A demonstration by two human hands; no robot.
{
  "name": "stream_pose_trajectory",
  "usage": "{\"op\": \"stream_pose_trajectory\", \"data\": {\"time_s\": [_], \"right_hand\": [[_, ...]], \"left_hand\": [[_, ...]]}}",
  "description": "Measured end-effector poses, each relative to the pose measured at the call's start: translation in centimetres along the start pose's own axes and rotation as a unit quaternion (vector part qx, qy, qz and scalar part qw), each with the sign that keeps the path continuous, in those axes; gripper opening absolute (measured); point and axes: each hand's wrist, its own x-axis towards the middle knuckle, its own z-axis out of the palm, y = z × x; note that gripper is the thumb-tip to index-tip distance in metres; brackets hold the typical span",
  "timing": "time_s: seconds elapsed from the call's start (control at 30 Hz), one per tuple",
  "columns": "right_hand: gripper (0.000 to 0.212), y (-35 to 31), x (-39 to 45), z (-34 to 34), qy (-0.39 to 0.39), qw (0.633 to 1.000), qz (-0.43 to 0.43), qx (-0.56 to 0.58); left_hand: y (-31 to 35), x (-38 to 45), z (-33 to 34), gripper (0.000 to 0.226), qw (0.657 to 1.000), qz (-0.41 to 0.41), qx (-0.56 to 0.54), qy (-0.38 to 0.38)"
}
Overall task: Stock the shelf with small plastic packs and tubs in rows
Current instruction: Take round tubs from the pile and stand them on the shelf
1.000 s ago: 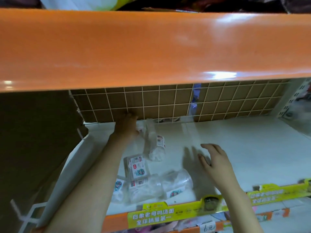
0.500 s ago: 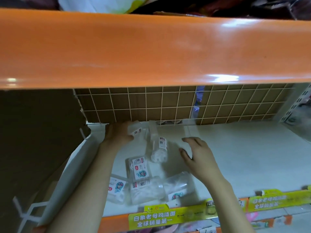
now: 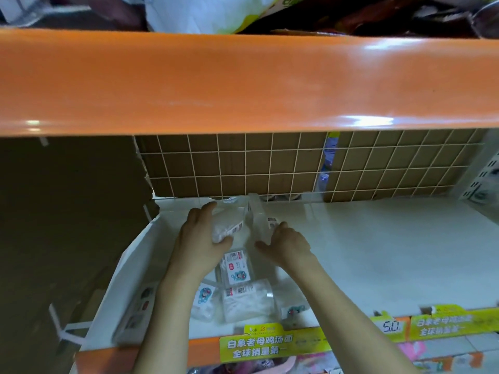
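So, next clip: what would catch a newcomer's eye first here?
The broad orange shelf edge across the top dominates the view. Below it, both hands reach deep onto the white shelf: the left hand holds a clear plastic pack, and the right hand is at an upright clear pack near the wire grid back. More packs lie loose towards the front.

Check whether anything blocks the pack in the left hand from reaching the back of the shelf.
Nothing visible does. The left hand grips the clear pack, and the white shelf behind it looks bare up to the wire grid.
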Motion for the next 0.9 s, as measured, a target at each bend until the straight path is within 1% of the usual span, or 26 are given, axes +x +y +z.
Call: {"op": "stream_pose_trajectory", "data": {"time_s": [0.07, 0.17, 0.27, 0.4, 0.5, 0.6, 0.7, 0.8, 0.9], "right_hand": [[0.063, 0.8, 0.1, -0.3, 0.004, 0.999, 0.017, 0.027], [0.061, 2.8, -0.3, -1.8, 0.030, 0.997, 0.024, 0.067], [0.055, 5.6, -1.6, -3.8, 0.106, 0.983, 0.030, 0.144], [0.053, 10.8, -3.6, -6.1, 0.217, 0.951, 0.012, 0.219], [0.055, 15.5, -4.6, -7.2, 0.259, 0.933, 0.010, 0.248], [0.056, 20.5, -5.2, -8.5, 0.254, 0.933, -0.020, 0.254], [0.064, 25.2, -6.1, -9.9, 0.235, 0.935, -0.051, 0.259], [0.057, 29.8, -6.6, -11.3, 0.233, 0.934, -0.057, 0.265], [0.056, 33.9, -6.7, -12.6, 0.216, 0.940, -0.091, 0.248]], "left_hand": [[0.6, -0.3, 0.1, 0.071, 1.000, 0.002, -0.008, 0.020], [1.5, -0.5, 0.4, 0.064, 0.999, 0.013, -0.014, 0.047], [2.9, -0.7, 0.7, 0.057, 0.997, 0.028, -0.021, 0.067], [6.0, -0.6, 2.2, 0.055, 0.996, 0.034, -0.037, 0.075], [9.5, -0.8, 4.7, 0.058, 0.995, 0.052, -0.036, 0.080], [14.0, -1.7, 7.9, 0.061, 0.995, 0.060, -0.050, 0.065], [18.6, -3.1, 11.4, 0.064, 0.995, 0.068, -0.062, 0.037], [22.7, -4.5, 15.1, 0.064, 0.996, 0.052, -0.070, -0.006], [25.5, -5.7, 18.0, 0.060, 0.997, 0.045, -0.057, -0.018]]}}
